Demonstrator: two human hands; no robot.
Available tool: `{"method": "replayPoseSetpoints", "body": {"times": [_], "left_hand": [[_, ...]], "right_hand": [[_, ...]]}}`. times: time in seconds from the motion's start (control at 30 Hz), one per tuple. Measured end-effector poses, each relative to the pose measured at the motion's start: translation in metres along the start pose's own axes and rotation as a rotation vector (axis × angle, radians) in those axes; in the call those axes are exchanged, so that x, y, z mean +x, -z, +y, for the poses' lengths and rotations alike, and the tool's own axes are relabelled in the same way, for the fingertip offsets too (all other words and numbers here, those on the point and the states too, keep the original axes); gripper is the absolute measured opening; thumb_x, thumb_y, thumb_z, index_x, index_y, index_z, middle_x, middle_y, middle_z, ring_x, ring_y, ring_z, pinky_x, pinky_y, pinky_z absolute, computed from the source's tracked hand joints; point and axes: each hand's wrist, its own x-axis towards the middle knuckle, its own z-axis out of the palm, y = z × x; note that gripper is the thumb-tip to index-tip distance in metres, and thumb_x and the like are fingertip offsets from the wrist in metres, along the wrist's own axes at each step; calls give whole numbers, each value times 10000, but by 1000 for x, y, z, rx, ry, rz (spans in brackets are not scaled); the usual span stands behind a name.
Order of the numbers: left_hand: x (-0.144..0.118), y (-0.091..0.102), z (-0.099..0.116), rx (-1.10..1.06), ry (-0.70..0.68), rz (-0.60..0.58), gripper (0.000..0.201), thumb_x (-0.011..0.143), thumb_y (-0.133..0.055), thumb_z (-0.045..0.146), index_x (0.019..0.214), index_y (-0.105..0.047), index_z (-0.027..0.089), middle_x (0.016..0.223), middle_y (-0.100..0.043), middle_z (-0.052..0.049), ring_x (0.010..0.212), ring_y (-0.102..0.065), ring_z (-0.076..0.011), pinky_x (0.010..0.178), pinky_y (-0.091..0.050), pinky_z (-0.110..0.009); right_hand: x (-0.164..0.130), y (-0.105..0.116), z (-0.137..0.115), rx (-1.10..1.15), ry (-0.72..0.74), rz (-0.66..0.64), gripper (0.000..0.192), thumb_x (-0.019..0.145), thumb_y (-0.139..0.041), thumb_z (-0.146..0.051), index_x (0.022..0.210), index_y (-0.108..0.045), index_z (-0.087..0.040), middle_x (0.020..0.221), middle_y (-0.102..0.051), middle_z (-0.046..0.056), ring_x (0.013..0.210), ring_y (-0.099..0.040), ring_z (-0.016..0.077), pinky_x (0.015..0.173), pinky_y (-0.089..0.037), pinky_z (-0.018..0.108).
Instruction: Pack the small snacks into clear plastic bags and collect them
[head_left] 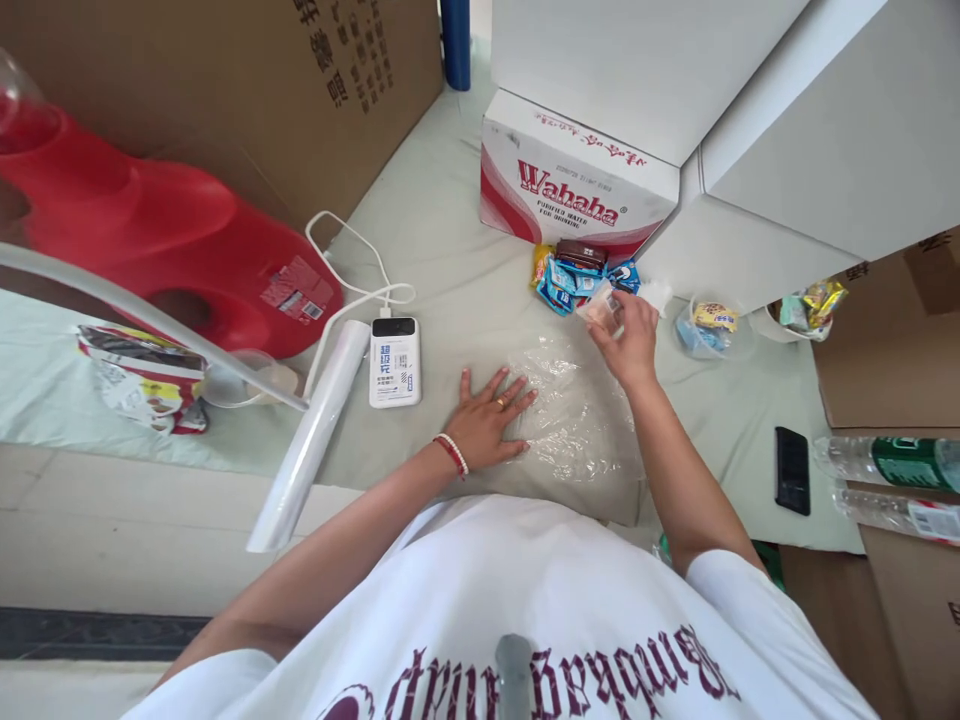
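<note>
My left hand [489, 420] lies flat with its fingers spread on the pale cloth, its fingertips at the left edge of a clear plastic bag [577, 420]. That bag is spread out and crinkled in front of my body. Above its far right side, my right hand [628, 338] pinches a small clear-and-pinkish packet [601, 308]; what is inside it I cannot make out. Just beyond the packet is a small pile of blue snack packets [564, 282] with a brown one [582, 256] on top. A crumpled white tissue [654, 296] is beside my right hand.
A Wahaba-style water carton [577, 180] stands behind the pile. Leftward are a power bank [395, 362] with a white cable, a plastic film roll [311, 440] and a red jug [187, 240]. Rightward are a cup of wrappers [705, 328], a phone [793, 470] and plastic bottles [885, 462].
</note>
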Motion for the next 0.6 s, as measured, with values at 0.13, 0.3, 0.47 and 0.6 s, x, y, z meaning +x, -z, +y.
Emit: {"method": "replayPoseSetpoints", "body": {"times": [0.13,0.3,0.47,0.6], "left_hand": [[-3,2,-4,-21,18,-24,958,896,-619,649,1674,-234,243,1726,-268,-143,1620,-170,-391,1197,180,-759],[-22,5,-13,-6,51,-45,972,903,-595,667,1679,-210,225,1726,-259,-150,1620,-179,-384,1198,211,-736],[-44,2,-14,14,101,-65,975,890,-600,687,1677,-230,245,1725,-259,-144,1620,-178,-390,1219,176,-727],[-50,-3,-12,47,120,-48,994,872,-613,701,1675,-239,250,1723,-269,-147,1621,-173,-397,1240,115,-728]], "right_hand": [[-62,21,-8,154,290,-236,552,944,-638,-488,1431,-563,-239,1368,-605,153,1402,-426,358,1171,-367,546],[-122,4,1,173,288,-484,523,946,-652,-418,1442,-592,-264,1333,-614,153,1422,-412,377,1150,-398,599],[-86,7,15,208,232,-474,517,970,-608,-531,1410,-625,-259,1372,-602,140,1313,-525,331,1107,-461,511],[-17,-7,27,-119,5,-191,471,986,-531,-353,1428,-610,-208,1368,-578,174,1259,-497,353,1019,-468,500]]}}
